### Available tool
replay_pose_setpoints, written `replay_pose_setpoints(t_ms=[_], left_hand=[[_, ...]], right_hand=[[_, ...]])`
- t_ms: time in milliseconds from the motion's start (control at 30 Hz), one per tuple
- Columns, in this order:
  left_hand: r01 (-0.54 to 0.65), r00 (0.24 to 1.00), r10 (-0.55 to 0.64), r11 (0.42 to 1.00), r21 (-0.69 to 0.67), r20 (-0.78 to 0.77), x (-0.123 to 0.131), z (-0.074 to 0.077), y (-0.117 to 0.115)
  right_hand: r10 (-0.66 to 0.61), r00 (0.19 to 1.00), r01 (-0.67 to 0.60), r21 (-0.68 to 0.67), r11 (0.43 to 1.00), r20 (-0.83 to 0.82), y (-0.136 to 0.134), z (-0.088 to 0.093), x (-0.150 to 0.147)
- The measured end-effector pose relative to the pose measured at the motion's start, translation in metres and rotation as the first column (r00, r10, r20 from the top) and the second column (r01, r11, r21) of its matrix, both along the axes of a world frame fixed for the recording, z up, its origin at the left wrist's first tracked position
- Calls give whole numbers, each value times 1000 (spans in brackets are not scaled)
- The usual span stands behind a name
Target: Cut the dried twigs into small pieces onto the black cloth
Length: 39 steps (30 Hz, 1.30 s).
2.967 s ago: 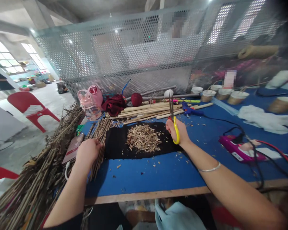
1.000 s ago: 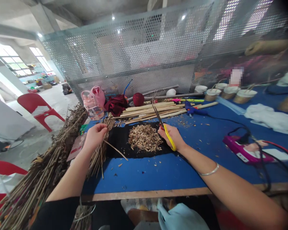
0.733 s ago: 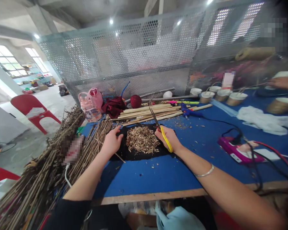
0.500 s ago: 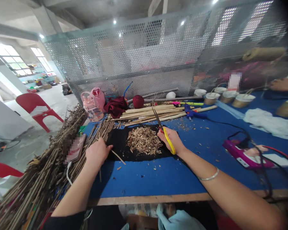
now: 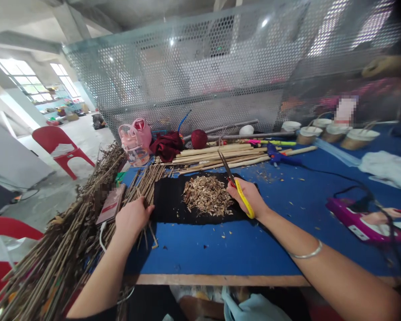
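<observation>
My right hand [image 5: 249, 196] grips a pair of scissors [image 5: 242, 196] by yellow handles, the dark blades pointing up and away over the table. Just left of it, a heap of short cut plant pieces [image 5: 207, 195] lies on a black cloth [image 5: 169, 200]. My left hand [image 5: 133, 216] is closed at the cloth's left edge, over the near end of a bundle of thin dry stalks [image 5: 149, 183]. A thin stalk [image 5: 154, 238] slants down from under its fingers, which partly hide the grip.
A large pile of dry stalks [image 5: 53, 249] leans along the left side, with a phone [image 5: 111, 205] on it. Peeled sticks [image 5: 217, 156], a blue glue gun [image 5: 277, 157] and a pink bottle [image 5: 137, 147] stand or lie behind. A purple power strip [image 5: 345, 223] trails cables at right.
The stalk at my left hand, which pointed right across the cloth, now points down toward the table's front edge. My right hand keeps the scissors. The view has shifted slightly left.
</observation>
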<state>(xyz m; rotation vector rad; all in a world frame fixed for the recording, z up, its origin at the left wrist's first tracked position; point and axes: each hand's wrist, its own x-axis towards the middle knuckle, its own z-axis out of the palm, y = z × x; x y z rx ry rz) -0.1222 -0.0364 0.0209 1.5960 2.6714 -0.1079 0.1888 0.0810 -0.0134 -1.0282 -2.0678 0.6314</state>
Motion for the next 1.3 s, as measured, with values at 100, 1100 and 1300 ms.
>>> replay_pose_setpoints(t_ms=[100, 1100, 1300], left_hand=[[42, 999, -43, 999, 22, 20, 14, -7, 2], [11, 996, 10, 975, 222, -89, -13, 1, 10], [71, 996, -63, 989, 128, -69, -25, -5, 39]], right_hand=[[12, 1000, -12, -16, 1000, -19, -1, 0, -1], [29, 1000, -29, 1, 1000, -4, 3, -6, 0], [39, 999, -39, 6, 999, -4, 4, -7, 1]])
